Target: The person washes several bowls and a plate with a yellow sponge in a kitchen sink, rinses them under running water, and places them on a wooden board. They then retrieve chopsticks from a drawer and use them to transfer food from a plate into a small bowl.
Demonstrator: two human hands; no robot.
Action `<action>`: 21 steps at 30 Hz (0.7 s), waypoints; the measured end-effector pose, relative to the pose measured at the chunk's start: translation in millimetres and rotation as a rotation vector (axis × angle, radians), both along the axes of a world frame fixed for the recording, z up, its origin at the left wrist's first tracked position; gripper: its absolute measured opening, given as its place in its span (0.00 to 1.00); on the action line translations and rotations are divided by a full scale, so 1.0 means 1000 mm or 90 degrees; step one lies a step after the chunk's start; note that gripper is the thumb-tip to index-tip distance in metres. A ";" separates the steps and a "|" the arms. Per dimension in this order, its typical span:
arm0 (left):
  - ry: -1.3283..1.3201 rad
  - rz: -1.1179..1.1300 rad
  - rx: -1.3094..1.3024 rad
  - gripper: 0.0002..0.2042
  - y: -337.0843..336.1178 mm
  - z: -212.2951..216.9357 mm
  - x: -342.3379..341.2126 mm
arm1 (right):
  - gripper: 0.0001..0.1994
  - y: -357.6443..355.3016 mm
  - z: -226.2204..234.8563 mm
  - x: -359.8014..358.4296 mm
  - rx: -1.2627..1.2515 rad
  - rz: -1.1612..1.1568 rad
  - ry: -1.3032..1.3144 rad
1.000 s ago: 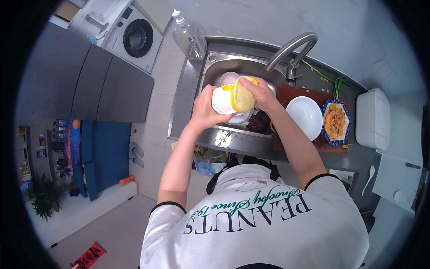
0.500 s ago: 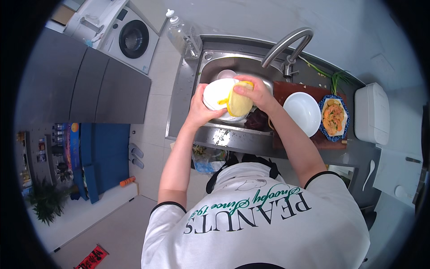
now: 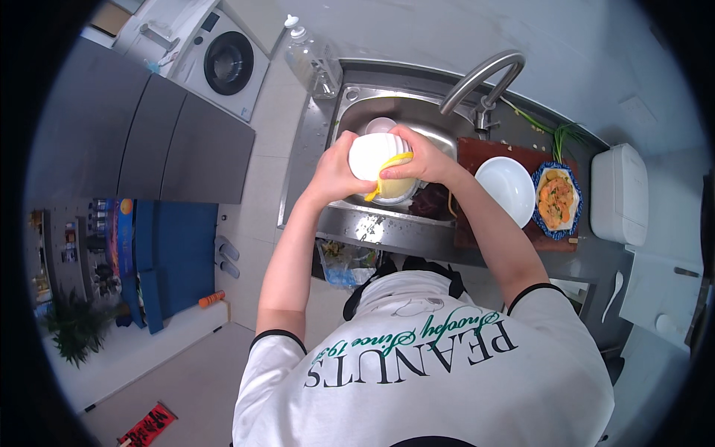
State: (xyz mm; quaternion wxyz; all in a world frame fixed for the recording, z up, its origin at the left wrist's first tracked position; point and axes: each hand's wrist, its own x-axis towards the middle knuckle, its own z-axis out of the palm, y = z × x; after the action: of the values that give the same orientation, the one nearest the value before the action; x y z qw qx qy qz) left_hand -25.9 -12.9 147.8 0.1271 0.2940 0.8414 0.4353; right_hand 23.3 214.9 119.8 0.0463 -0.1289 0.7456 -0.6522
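Note:
Above the sink (image 3: 362,112), my left hand (image 3: 333,173) grips a white bowl (image 3: 367,155) by its left side, thumb toward me. The bowl is tilted, its outside showing. My right hand (image 3: 426,159) is closed on a pale yellow dish sponge (image 3: 397,188) with a brighter yellow edge. The sponge is pressed against the bowl's right and near side, partly folded. The right fingers reach the bowl's far rim. Below, a small pinkish bowl (image 3: 380,124) rests in the sink, with something dark red (image 3: 430,201) near its front right corner.
A curved faucet (image 3: 488,71) rises behind the sink. At right, a cutting board (image 3: 469,223) carries a white bowl (image 3: 503,190) and a blue-rimmed dish of food (image 3: 556,200). Green onions (image 3: 570,134) lie behind. A clear pump bottle (image 3: 316,67) stands at the sink's left back corner.
The sponge has moved from across the bowl's right front to lower along its near side, and it is now more folded. The bowl has turned slightly; my right fingers now rest at its far side.

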 end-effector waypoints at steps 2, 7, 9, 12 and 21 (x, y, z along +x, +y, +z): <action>-0.004 -0.010 -0.018 0.33 -0.001 0.002 0.000 | 0.27 0.000 0.003 -0.002 0.033 0.011 -0.002; 0.069 -0.041 -0.013 0.34 0.003 0.005 0.006 | 0.21 0.000 0.007 -0.010 -0.007 0.002 -0.141; 0.088 -0.048 -0.024 0.34 0.007 0.004 0.009 | 0.18 -0.002 0.008 -0.013 -0.150 -0.042 -0.165; 0.120 -0.025 0.008 0.34 0.009 0.003 0.010 | 0.16 -0.001 0.010 -0.019 -0.211 -0.037 -0.184; 0.051 -0.037 -0.004 0.32 0.001 0.001 -0.004 | 0.23 -0.001 0.006 -0.014 0.150 0.018 0.051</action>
State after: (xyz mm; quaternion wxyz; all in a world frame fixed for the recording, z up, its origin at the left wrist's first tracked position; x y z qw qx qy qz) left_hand -29.5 -12.2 148.9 0.1068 0.3354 0.8381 0.4167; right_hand 9.8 214.0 125.7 0.0403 -0.1588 0.8166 -0.5535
